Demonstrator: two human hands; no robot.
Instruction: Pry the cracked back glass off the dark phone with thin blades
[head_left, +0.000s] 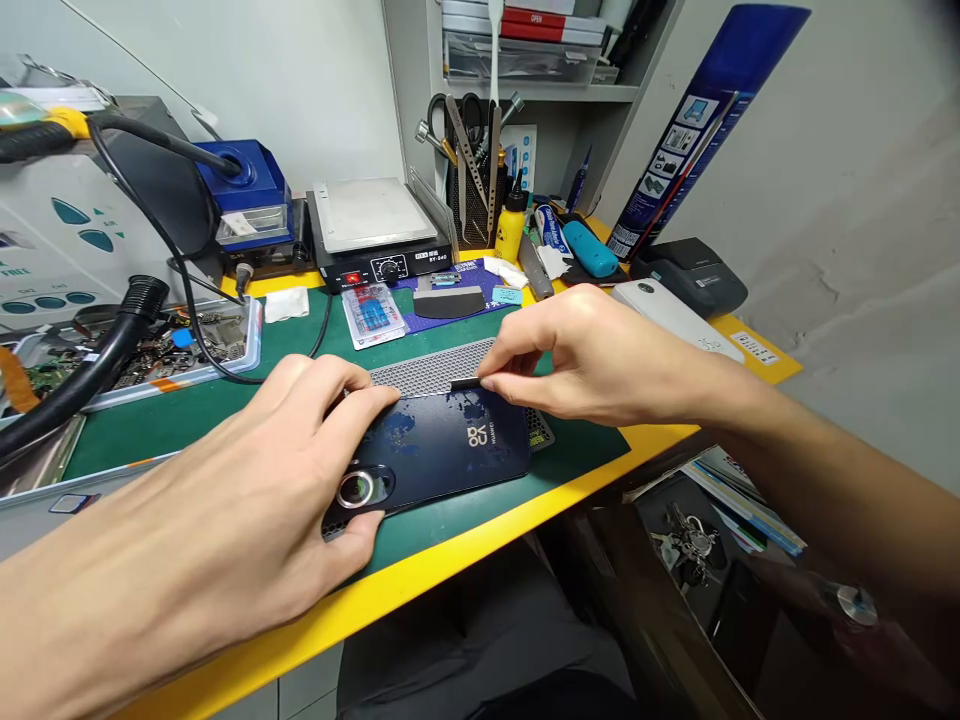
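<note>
A dark blue phone (442, 445) lies back side up on a perforated grey plate (435, 368), its back marked with dull, worn-looking patches. My left hand (300, 470) grips its left end, thumb on the near edge and fingers on the far edge, beside the round camera ring (356, 489). Between thumb and fingers, my right hand (559, 355) pinches a thin black strip (465, 384) at the phone's far long edge. Whether the strip is inside the seam or only against the edge, I cannot tell.
The green mat (600, 455) has a yellow border. Behind stand a heating plate (364, 215), a tool holder (476, 200) with tweezers and scissors, and a yellow bottle (510, 228). Left is a tray (253, 340) of circuit boards; right, a white phone (675, 318) and an open drawer (739, 600).
</note>
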